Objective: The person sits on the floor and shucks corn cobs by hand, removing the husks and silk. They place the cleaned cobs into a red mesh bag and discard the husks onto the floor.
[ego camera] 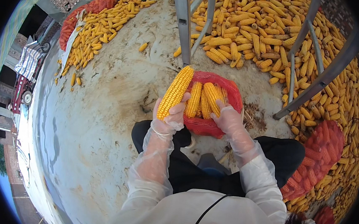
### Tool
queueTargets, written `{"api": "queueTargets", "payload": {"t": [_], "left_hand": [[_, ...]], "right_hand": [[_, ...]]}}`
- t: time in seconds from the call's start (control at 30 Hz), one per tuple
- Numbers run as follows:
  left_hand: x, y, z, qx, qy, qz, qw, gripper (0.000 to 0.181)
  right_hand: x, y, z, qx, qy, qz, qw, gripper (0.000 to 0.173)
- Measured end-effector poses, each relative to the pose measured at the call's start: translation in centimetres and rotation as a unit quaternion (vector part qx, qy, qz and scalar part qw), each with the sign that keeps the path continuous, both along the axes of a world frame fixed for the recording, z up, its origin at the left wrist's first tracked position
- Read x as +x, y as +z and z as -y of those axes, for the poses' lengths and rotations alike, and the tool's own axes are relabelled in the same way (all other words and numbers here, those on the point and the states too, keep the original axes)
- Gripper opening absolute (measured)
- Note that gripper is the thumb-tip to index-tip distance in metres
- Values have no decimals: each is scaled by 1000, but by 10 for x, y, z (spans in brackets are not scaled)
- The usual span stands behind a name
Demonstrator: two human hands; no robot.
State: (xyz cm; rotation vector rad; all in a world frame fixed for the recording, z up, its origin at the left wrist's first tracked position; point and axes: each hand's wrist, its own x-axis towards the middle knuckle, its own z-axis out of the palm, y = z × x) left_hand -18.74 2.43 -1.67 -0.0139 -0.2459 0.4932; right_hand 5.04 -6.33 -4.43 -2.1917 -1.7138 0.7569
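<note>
My left hand (171,111), in a clear plastic glove, grips the lower part of a yellow ear of corn (175,91). That ear points up and away, over the left rim of a red mesh bag (199,126). The bag stands open on the ground between my legs, with several husked ears (194,100) inside it. Over the bag's right side, my gloved right hand (228,117) has its thumb and fingers around the near end of another corn ear (211,95). The fingers' undersides are hidden.
A large heap of corn (252,32) rises ahead and to the right, with metal frame legs (184,24) before it. A filled red mesh bag (314,160) leans by my right knee. Farther left lie a smaller corn pile (100,33), a single ear (143,47) and a cart (23,84).
</note>
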Motion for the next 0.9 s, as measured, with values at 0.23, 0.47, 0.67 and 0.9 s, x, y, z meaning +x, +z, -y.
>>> {"api": "queueTargets", "payload": {"t": [0.23,0.47,0.67,0.9], "left_hand": [[3,-17,4,60,13,82,995,68],[5,-23,2,65,-5,118,991,72],[7,-14,9,67,16,60,996,72],[23,3,19,283,221,-483,799,63]], "right_hand": [[-5,4,-3,-19,49,56,997,68],[1,-25,-1,-8,32,58,998,60],[4,-32,-1,-16,-9,16,1000,67],[13,-28,-4,6,-51,-34,998,68]]}}
